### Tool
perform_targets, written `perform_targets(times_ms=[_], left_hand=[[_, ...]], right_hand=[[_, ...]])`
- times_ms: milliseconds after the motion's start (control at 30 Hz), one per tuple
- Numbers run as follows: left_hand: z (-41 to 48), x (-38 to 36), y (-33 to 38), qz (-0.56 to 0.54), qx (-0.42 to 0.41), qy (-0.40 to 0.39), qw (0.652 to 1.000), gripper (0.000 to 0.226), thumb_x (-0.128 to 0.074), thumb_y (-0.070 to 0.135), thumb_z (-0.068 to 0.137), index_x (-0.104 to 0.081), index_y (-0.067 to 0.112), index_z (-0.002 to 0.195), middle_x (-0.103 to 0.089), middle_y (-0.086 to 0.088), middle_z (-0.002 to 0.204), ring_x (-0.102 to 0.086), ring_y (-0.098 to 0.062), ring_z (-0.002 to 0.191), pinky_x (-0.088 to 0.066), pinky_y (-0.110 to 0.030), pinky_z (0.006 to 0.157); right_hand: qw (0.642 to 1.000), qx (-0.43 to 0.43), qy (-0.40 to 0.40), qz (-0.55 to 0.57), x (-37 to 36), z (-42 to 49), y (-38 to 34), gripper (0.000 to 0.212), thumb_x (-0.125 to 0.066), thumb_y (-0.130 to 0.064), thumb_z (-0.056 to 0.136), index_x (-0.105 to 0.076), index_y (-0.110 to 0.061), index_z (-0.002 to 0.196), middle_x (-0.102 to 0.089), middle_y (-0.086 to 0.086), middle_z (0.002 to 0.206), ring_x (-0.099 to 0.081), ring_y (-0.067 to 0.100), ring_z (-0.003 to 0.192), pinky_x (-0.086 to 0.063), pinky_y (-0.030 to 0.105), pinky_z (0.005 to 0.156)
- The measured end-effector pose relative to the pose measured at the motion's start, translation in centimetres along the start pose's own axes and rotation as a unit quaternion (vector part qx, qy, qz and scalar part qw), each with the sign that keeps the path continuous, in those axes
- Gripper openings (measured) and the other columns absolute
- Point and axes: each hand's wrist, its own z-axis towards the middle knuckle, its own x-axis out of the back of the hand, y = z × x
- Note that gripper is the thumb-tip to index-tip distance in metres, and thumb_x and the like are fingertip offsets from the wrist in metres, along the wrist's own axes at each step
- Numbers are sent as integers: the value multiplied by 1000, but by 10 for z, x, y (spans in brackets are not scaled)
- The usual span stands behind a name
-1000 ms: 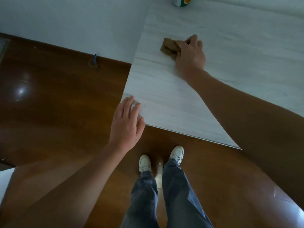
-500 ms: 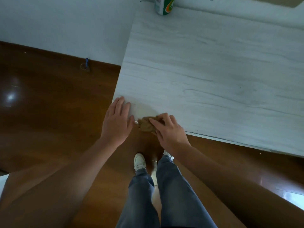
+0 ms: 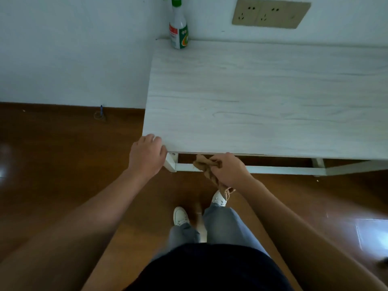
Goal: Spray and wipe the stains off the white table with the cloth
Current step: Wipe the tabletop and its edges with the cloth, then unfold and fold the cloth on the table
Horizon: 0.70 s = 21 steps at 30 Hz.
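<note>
- While your right hand (image 3: 227, 170) clutches the cloth (image 3: 206, 164) in a bunch, fingers curled round it, the cloth sits just off the near edge of the white table (image 3: 262, 97). It is in front of the white rail (image 3: 279, 170) under the top and is off the surface.
- Half a second ago that same hand pressed the cloth onto the near edge. A second ago it was rubbing well out on the top, toward twelve o'clock. The cloth has come back toward you and off the table.
- One loose tail of the cloth hangs below your right hand at six o'clock, over the brown floor (image 3: 63, 164) (in this view it reaches down to one of your white shoes (image 3: 179, 216)).
- Your left hand (image 3: 147, 156) holds the table's seven o'clock corner, fingers bent over it and thumb against the near edge. Earlier its fingers lay flatter on that same corner.
- Your right hand is near the left one, at about three o'clock of it, with a leg of the table frame showing between them.
- The spray bottle (image 3: 178, 28) stands upright at the eleven o'clock corner of the top, against the wall and well apart from both hands. It has kept its place, though more of it shows now.
- A wall socket (image 3: 270, 13) sits on the wall at three o'clock of the bottle.
</note>
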Motion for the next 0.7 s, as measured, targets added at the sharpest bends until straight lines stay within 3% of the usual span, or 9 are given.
perform_targets(times_ms=[100, 200, 400, 533, 600, 700], left_hand=[[-21, 26, 8, -36, 3, 66, 997, 34, -44, 36, 104, -64, 13, 120, -68, -3, 115, -64, -19, 99, -49, -30, 76], [-44, 44, 25, -126, 28, 80, 988, 35, -48, 36, 105, -63, 14, 128, -70, -2, 120, -68, -19, 100, -56, -29, 74], [-62, 37, 57, -186, 32, 27, 982, 38, -45, 45, 104, -61, 23, 131, -70, 3, 122, -68, -13, 104, -50, -20, 74], [-42, 38, 80, -212, 44, 0, 976, 37, -45, 46, 104, -61, 25, 130, -70, 6, 122, -66, -11, 104, -49, -20, 78], [-25, 42, 95, -271, 76, -8, 960, 34, -48, 46, 103, -63, 26, 126, -69, 9, 119, -64, -7, 101, -52, -21, 81], [7, 52, 122, -416, 147, -17, 897, 25, -52, 44, 103, -65, 27, 115, -71, 10, 109, -68, -11, 97, -58, -24, 85]], right_hand=[[992, -30, 61, 106, 2, -28, 2, 18, -56, -22, 95, -70, -29, 105, -66, -11, 80, -64, 9, 70, -52, 25, 59], [975, -39, 101, 192, 7, -45, 1, 24, -60, -23, 94, -69, -27, 116, -66, -14, 88, -62, 3, 77, -45, 18, 60], [972, 5, 140, 186, 36, -46, 3, 27, -63, -29, 93, -65, -27, 120, -62, -5, 108, -61, 5, 83, -46, 12, 63], [966, 16, 144, 216, 62, -22, 9, 25, -66, -26, 91, -64, -26, 116, -62, -6, 110, -63, 7, 81, -49, 16, 64], [963, 14, 131, 234, 76, -6, 9, 24, -67, -25, 90, -63, -24, 114, -64, -7, 108, -64, 9, 80, -51, 19, 66], [954, 15, 87, 285, 95, 20, 6, 24, -68, -26, 92, -62, -21, 115, -65, -7, 107, -68, 12, 84, -60, 27, 76]])
